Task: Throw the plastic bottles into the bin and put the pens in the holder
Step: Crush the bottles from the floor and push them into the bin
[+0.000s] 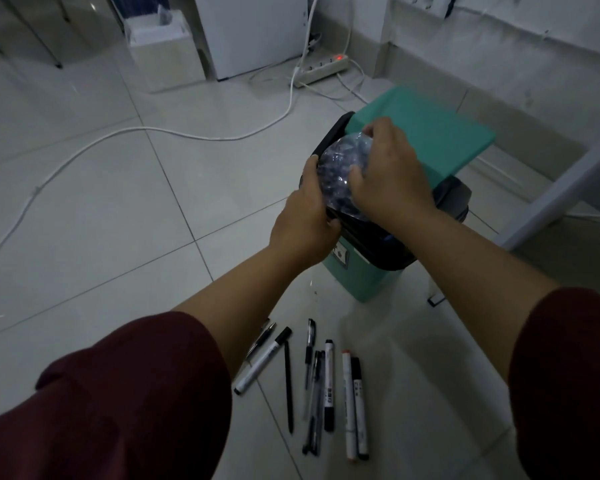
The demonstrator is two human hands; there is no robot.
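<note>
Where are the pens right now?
In the head view, the pens lie loose on the tiled floor at bottom centre, between the person's forearms and just in front of the green bin.

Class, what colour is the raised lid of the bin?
Teal green; the lid shows best in the head view, tilted up behind the hands.

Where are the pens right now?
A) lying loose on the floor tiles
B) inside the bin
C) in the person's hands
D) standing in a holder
A: the pens lie scattered on the floor tiles in front of the bin, while both hands are busy with a plastic bottle.
</note>
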